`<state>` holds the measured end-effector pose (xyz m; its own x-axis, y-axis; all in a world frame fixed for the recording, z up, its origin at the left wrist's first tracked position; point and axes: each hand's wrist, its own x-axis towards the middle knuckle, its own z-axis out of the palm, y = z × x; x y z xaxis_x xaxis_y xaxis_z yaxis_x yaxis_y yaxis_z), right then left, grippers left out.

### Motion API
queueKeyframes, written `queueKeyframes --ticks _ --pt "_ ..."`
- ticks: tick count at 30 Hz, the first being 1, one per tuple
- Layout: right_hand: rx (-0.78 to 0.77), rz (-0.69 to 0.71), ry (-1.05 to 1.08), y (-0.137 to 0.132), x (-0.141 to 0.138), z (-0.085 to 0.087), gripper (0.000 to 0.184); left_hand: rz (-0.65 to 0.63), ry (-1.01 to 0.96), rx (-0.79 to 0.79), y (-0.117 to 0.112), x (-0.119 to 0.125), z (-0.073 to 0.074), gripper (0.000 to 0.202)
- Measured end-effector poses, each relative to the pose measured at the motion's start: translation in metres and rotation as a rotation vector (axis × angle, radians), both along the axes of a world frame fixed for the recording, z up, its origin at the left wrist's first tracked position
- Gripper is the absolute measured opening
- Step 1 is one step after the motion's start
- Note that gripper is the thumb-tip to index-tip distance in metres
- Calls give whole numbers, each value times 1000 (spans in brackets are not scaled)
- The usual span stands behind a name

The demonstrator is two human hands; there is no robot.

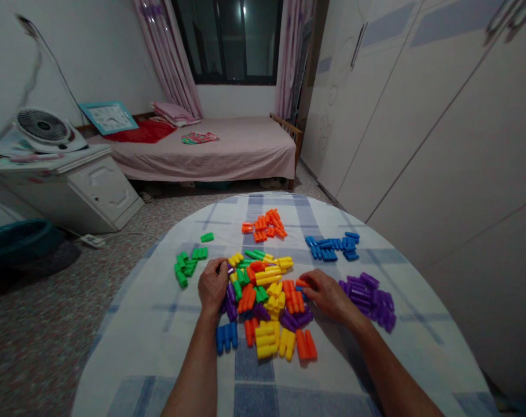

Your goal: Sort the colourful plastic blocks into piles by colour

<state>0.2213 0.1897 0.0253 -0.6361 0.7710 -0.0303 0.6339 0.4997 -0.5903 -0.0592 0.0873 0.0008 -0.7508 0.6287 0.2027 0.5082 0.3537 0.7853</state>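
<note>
Left hand (213, 286), curled, rests at 9 o'clock on a heap of coloured plastic pegs (267, 289); right hand (328, 295) touches an orange peg (302, 283) at 3 o'clock; whether either grips cannot be told

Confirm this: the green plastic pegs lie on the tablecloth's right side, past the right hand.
Wrong side: the head view shows the green plastic pegs on the tablecloth's left side, past the left hand, not the right hand.

Pink-sheeted bed (241, 153), curtained window (228, 40); white wardrobe (441, 133), speckled floor (37, 347)
</note>
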Motion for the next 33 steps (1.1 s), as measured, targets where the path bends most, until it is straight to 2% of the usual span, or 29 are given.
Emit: queueKeyframes --ticks 5,13,17,20,26,33 --pt "-7 -55 -33 -1 -4 1 22 2 8 -2 0 0 0 26" --pt "-14 13 -10 -2 1 5 23 8 5 1 1 -2 -3 26" --pt "75 0 98 -7 -4 9 24 4 8 3 1 -2 -5 25" --pt "138 70 126 -18 -11 14 24 -3 13 4 1 -2 -6 26" --pt "223 69 48 -37 -25 16 38 -9 17 18 1 -2 -4 25" --pt "260 56 -50 -42 -34 11 48 6 12 13 0 -1 -2 25"
